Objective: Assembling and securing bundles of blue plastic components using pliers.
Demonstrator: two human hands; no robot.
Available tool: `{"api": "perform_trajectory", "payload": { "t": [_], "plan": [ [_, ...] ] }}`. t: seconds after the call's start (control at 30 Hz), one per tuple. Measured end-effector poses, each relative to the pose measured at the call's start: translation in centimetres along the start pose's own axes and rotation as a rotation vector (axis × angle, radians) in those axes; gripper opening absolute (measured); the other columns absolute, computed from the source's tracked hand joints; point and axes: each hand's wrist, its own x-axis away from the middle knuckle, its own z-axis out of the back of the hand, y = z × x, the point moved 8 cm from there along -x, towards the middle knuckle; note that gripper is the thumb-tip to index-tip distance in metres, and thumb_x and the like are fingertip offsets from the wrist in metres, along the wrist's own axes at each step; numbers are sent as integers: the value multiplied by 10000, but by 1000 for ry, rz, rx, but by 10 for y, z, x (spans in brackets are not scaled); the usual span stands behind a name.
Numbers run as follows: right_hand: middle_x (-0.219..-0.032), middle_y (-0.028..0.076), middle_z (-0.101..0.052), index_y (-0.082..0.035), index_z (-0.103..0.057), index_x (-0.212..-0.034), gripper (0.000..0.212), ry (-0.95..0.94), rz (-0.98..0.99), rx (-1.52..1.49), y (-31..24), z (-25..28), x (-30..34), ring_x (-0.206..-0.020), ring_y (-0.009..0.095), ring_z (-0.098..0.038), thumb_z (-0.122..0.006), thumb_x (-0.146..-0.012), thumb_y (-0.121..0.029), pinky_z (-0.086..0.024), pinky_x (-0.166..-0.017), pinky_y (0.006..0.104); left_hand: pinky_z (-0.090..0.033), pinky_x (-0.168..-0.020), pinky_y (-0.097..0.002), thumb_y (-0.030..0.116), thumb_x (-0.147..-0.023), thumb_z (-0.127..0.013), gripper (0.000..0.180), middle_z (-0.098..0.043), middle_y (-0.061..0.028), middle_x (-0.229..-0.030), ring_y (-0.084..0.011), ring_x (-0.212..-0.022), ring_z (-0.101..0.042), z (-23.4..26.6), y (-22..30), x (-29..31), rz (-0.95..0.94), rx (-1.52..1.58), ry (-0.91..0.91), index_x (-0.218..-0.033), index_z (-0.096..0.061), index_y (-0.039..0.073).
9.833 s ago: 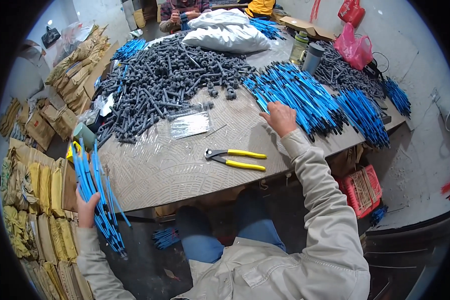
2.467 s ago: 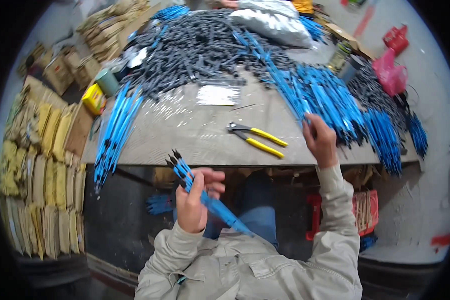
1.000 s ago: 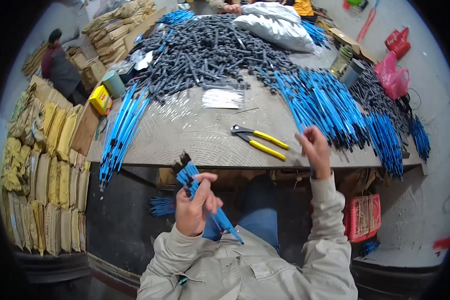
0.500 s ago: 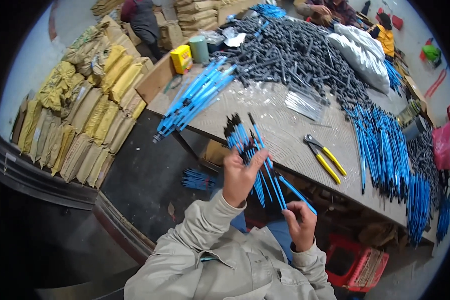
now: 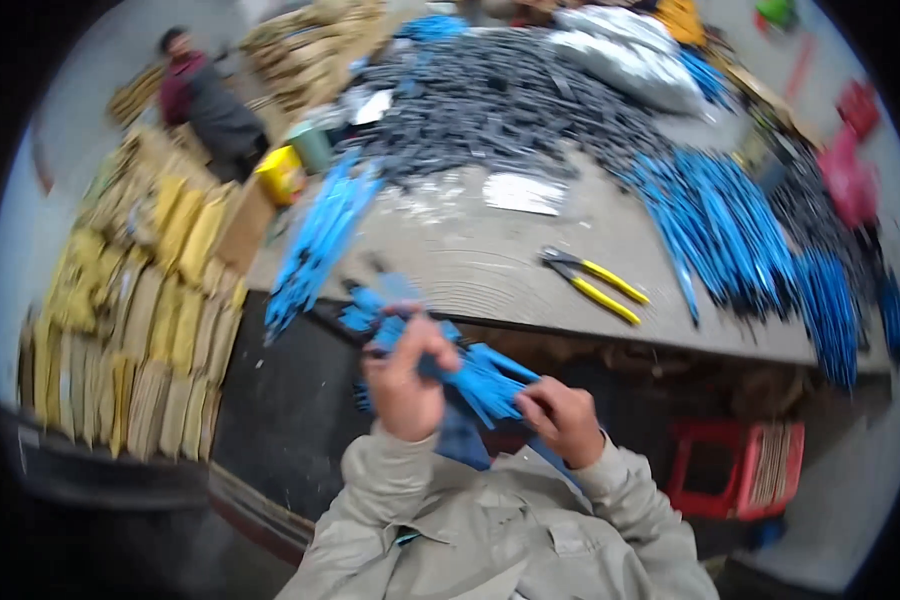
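Observation:
A bundle of slim blue strips with dark tips lies across my lap side of the table edge, blurred by motion. Around its upper part my left hand is closed, thumb raised over the strips. My right hand pinches the lower right ends of blue strips from the same bundle; how many it holds I cannot tell. On the tabletop beyond lie yellow-handled pliers, apart from both hands. Another stack of blue strips juts over the table's left edge.
A large heap of dark grey parts covers the back of the table. Many blue strips lie at the right. Left stand stacked sacks, with a person behind. A red stool stands below right.
The view has swung, shifting the table leftward and up. The strips in my hands now lie flatter, tilted down to the right, and my right hand has come closer to my left.

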Motion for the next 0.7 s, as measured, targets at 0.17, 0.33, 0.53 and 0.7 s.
{"api": "perform_trajectory", "payload": {
  "t": [0.17, 0.33, 0.53, 0.7],
  "plan": [
    [-708, 68, -589, -5, -629, -802, 59, 105, -181, 84, 61, 92, -41, -566, 177, -515, -650, -774, -52, -434, -556, 275, -507, -622, -330, 215, -946, -506, 112, -611, -86, -726, -221, -636, -614, -24, 20, 22, 145, 38, -234, -1020, -522, 134],
    [-686, 52, -602, -88, -612, -731, 226, 423, -390, 1212, 152, 225, -64, -576, 284, -563, -600, -819, -296, -422, -514, 375, -528, -671, -353, 252, -947, -502, 164, -640, -131, -775, -258, -688, -643, -52, 15, 37, 87, 96, -219, -1026, -527, 111],
    [-720, 44, -607, -103, -609, -741, 177, 246, -352, 1311, 169, 193, -75, -575, 282, -564, -617, -797, -271, -421, -499, 368, -532, -678, -338, 220, -941, -517, 182, -654, -159, -818, -251, -678, -642, -31, -6, 29, 154, -11, -284, -1027, -549, 63],
    [-773, 47, -607, -96, -619, -791, 119, 263, -324, 1044, 149, 179, -69, -565, 262, -562, -632, -775, -214, -419, -489, 349, -537, -684, -322, 180, -927, -540, 182, -658, -168, -839, -230, -674, -643, -17, -34, 20, 237, -268, -121, -1015, -569, 23]
  ]
}}
